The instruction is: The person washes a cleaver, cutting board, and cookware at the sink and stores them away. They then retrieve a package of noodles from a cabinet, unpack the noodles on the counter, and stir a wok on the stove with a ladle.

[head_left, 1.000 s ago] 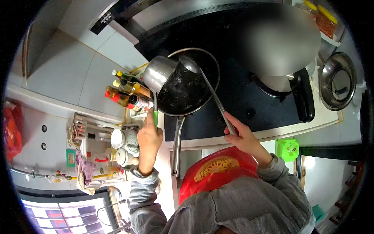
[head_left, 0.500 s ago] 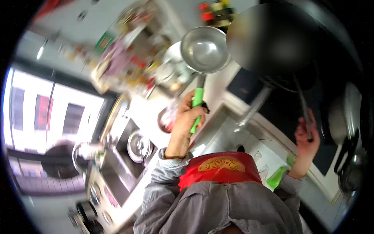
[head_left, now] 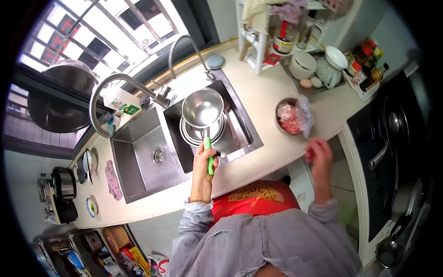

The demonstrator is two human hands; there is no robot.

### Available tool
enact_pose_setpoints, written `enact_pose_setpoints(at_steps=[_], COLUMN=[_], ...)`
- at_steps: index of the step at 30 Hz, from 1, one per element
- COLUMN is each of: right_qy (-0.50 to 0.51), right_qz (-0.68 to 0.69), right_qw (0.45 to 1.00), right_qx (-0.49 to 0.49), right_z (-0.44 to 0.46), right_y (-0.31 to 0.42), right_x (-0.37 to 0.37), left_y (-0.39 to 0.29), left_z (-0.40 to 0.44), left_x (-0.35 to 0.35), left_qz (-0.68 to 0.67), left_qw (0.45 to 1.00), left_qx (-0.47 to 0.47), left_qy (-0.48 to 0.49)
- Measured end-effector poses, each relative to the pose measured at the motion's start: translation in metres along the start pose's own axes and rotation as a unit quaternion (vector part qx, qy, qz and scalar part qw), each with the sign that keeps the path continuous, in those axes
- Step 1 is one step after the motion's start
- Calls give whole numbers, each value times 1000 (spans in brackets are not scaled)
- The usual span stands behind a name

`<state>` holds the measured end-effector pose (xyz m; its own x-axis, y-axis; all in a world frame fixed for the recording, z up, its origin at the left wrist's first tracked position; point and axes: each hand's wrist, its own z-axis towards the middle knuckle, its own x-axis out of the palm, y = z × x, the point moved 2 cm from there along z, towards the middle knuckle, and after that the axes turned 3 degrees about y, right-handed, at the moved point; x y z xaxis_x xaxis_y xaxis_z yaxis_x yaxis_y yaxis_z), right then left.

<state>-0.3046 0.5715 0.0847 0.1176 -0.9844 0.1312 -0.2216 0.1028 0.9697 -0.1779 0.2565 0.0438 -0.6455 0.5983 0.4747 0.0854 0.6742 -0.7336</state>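
Note:
My left hand (head_left: 203,166) is closed around the green handle of a steel ladle (head_left: 203,108). The ladle's round bowl is over the right basin of the sink (head_left: 251,138), above a steel bowl (head_left: 188,134) standing in it. My right hand (head_left: 319,159) is by the counter's front edge, slightly blurred, its fingers loosely bent and apart with nothing seen in them. Closest to it is a metal bowl of raw minced meat (head_left: 289,121), partly covered by a clear plastic bag (head_left: 304,115).
Two curved faucets (head_left: 124,79) (head_left: 177,44) rise behind the sink. A tray with eggs (head_left: 306,83) and white pots sits at the back right, beside sauce bottles (head_left: 364,64). A dark stove (head_left: 369,184) with a wok (head_left: 392,115) is on the right.
My view has turned left from the stove toward the sink. The ladle has come over the basin in my left hand. My right hand has let go of the long handle at the wok.

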Motion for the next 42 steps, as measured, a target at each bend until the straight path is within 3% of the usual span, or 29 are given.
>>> enact_pose_setpoints(at_steps=[2,5,7,8,9,12,14,15,17,18,19,21,22,24,28,31,34,35,38,39,40,41,42], right_qy=[105,230,279,280,262,225,234,232,215,222,231,280,233,223,241,270,312,346,363,413,362,363,375], right_qz=[-23,-120,-206,-270,-274,-379,-370,-356,-386,-427,-428,-524,-501,-549,-581,-555,-488,-478,-332,-292,-312,-360,-371], right_qw=[994,965,936,911,919,877,889,888,881,849,789,721,682,640,618,653,723,765,819,842,852,848,828], right_qx=[20,27,-57,-139,-111,-189,-133,-175,-170,-217,-375,-356,-480,-490,-472,-438,-377,-256,-296,-188,-212,-142,-188], right_z=[25,69,113,147,154,201,217,228,221,217,214,196,198,193,196,204,203,202,160,135,120,100,79], right_y=[-5,-31,-77,-113,-104,-105,-98,-107,-100,-100,-109,-100,-110,-105,-105,-110,-104,-105,-116,-108,-125,-128,-124], right_x=[80,183,229,247,268,309,326,332,334,334,334,339,339,342,336,333,329,326,298,285,267,252,238], left_y=[3,17,26,28,27,30,37,40,47,49,51,54,55,51,56,64,70,71,80,91,96,98,93], left_z=[15,42,55,58,61,69,77,81,86,85,85,85,86,81,84,88,85,85,89,98,104,106,100], left_x=[-28,-66,-78,-81,-79,-77,-79,-79,-79,-76,-74,-77,-80,-79,-78,-78,-77,-76,-77,-86,-93,-96,-93], left_qz=[-28,-62,-78,-83,-80,-66,-50,-45,-67,-76,-71,-79,-91,-103,-84,-45,27,54,123,168,252,330,361], left_qw=[998,994,992,991,990,990,992,993,990,987,987,987,987,985,984,981,967,962,950,943,918,877,861], left_qx=[-33,-70,-79,-79,-80,-72,-60,-56,-46,-48,-43,-37,-38,-23,8,47,117,136,182,183,206,255,255], left_qy=[-51,-54,-57,-74,-82,-102,-101,-98,-113,-136,-135,-132,-124,-137,-156,-183,-225,-231,-222,-219,-227,-239,-252])
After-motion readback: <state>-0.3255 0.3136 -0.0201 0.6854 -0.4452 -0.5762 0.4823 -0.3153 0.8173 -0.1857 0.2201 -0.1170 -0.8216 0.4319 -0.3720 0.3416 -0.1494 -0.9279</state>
